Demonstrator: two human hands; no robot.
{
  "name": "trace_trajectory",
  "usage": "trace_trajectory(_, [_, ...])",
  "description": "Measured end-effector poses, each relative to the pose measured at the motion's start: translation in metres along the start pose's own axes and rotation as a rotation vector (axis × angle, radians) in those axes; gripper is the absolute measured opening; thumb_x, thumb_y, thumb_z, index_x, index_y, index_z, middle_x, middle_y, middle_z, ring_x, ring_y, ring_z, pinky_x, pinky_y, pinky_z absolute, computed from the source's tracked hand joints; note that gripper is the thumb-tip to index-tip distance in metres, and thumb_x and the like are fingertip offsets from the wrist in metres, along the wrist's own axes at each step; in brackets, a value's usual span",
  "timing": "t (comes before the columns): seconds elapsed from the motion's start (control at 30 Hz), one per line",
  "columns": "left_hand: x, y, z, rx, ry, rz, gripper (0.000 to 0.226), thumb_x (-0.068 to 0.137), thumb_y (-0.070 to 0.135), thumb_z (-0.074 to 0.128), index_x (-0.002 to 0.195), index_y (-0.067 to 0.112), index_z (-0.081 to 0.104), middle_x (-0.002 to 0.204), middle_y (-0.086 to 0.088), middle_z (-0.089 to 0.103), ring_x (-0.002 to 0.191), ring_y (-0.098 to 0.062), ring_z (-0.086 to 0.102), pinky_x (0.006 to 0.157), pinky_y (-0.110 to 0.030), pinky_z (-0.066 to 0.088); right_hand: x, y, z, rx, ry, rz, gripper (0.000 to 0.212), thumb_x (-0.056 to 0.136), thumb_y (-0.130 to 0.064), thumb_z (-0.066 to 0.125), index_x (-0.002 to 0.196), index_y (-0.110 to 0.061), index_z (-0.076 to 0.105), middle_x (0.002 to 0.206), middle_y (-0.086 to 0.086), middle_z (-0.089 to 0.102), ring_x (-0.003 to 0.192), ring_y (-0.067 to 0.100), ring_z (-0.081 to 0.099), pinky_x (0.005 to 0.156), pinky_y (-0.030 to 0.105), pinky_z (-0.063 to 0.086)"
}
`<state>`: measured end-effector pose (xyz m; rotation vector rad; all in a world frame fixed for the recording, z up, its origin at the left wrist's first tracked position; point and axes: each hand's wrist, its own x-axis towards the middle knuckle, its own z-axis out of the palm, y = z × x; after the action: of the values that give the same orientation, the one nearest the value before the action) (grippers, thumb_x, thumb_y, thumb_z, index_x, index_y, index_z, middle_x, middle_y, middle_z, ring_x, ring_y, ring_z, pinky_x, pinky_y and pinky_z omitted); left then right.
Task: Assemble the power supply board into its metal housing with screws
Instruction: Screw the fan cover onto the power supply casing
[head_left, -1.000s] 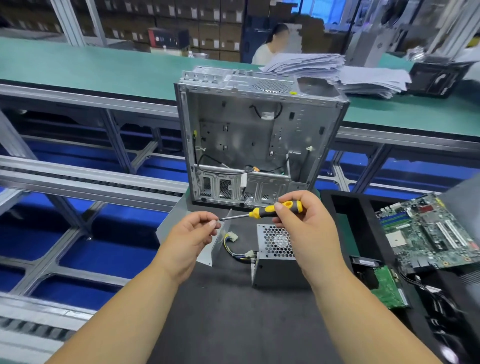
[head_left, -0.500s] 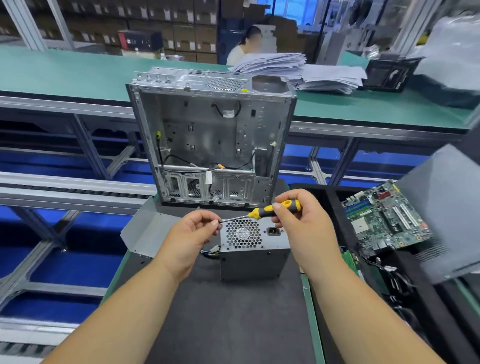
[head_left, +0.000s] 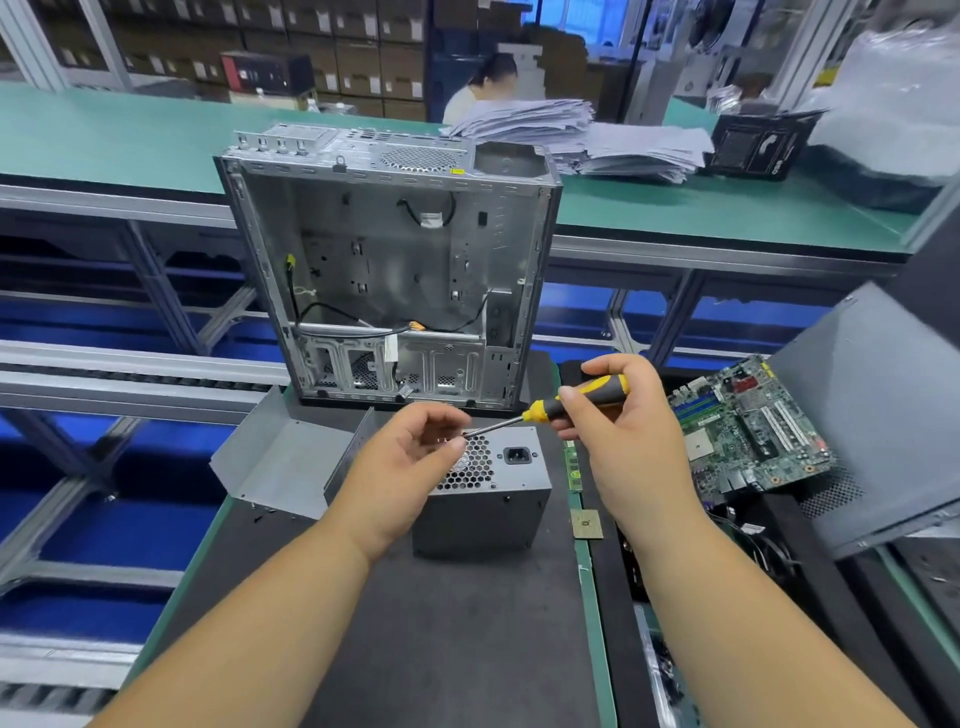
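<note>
Workbench, head view. Right hand: fingers and thumb curled round the yellow-and-black handle of a screwdriver, whose metal shaft slopes down and left. Left hand: raised over the power supply box, fingers curled, thumb and forefinger brought together at the screwdriver's tip; whether a screw sits between them is too small to tell. Power supply box: grey metal, resting on the dark mat, its honeycomb fan grille and black mains socket facing up, partly covered by the left hand. Computer case: bare metal, standing upright at the far end of the mat just behind the power supply box, open side toward the viewer, with black cables and a yellow-tipped wire inside. Flat metal panel: grey, lying tilted at the mat's left edge, beside the power supply box. Green circuit board: propped at a slant to the right of the right hand, on a black tray. Small square chip: on the mat's right edge, near the box. Narrow green strip: beside the box's right side. Large grey cover: leaning at far right. Stacks of paper: on the green bench behind the case. A person is seated beyond the bench.
</note>
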<state>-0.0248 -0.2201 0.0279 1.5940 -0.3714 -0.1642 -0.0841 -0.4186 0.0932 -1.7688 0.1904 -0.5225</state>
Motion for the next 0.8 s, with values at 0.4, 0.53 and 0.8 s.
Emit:
trace_trajectory(0.4, [-0.004, -0.025, -0.016, 0.480, 0.239, -0.486, 0.010, 0.087, 0.031, 0.069, 0.080, 0.025, 0.065, 0.071, 0.010, 0.063, 0.071, -0.015, 0.061, 0.066, -0.025, 0.043, 0.015, -0.008, -0.004, -0.538, -0.252, -0.209, 0.026, 0.094, -0.025, 0.063, 0.102, -0.039, 0.043, 0.082, -0.011, 0.064, 0.079, 0.005, 0.062, 0.069, 0.029, 0.050])
trace_trajectory(0.53, [-0.002, -0.024, -0.015, 0.490, 0.287, -0.508, 0.006, 0.085, 0.029, 0.072, 0.085, 0.025, 0.068, 0.077, 0.009, 0.068, 0.076, -0.015, 0.064, 0.068, -0.026, 0.045, 0.017, -0.010, -0.003, -0.593, -0.282, -0.229, 0.026, 0.094, -0.027, 0.062, 0.104, -0.039, 0.042, 0.082, -0.011, 0.063, 0.075, 0.003, 0.058, 0.065, 0.027, 0.049])
trace_trajectory(0.8, [0.001, -0.028, -0.014, 0.500, 0.295, -0.501, 0.010, 0.087, 0.028, 0.071, 0.080, 0.027, 0.063, 0.073, 0.009, 0.065, 0.072, -0.014, 0.060, 0.068, -0.025, 0.043, 0.019, -0.010, -0.002, -0.623, -0.326, -0.230, 0.023, 0.095, -0.027, 0.062, 0.106, -0.037, 0.043, 0.081, -0.012, 0.061, 0.076, 0.002, 0.055, 0.061, 0.021, 0.045])
